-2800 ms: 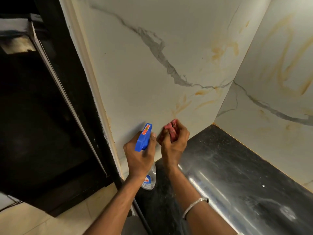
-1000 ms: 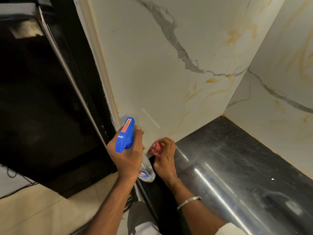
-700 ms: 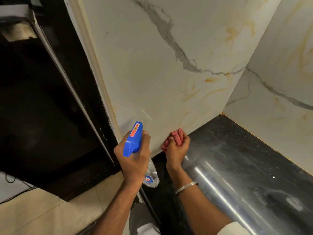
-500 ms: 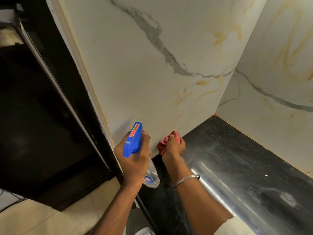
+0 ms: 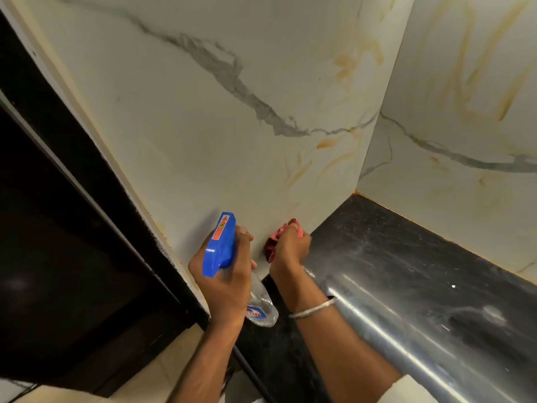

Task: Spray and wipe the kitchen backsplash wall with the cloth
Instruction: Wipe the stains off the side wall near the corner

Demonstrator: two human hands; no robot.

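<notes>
While pressing low on the wall: right hand (image 5: 290, 248) gripping the bunched pink cloth (image 5: 274, 242), holding it against the marble backsplash (image 5: 203, 126) just above the black countertop (image 5: 406, 271).
Left hand (image 5: 223, 277): wrapping closed around the spray bottle (image 5: 220, 245), blue trigger head pointing at the backsplash.
Right wrist: wearing a silver bangle (image 5: 312, 309).

Crumpled red cloth (image 5: 275, 242) presses the marble-veined backsplash wall (image 5: 203, 126) low, beside the blue-headed spray bottle (image 5: 220, 245).

head view, looking down, close to backsplash wall (image 5: 203, 126)
</notes>
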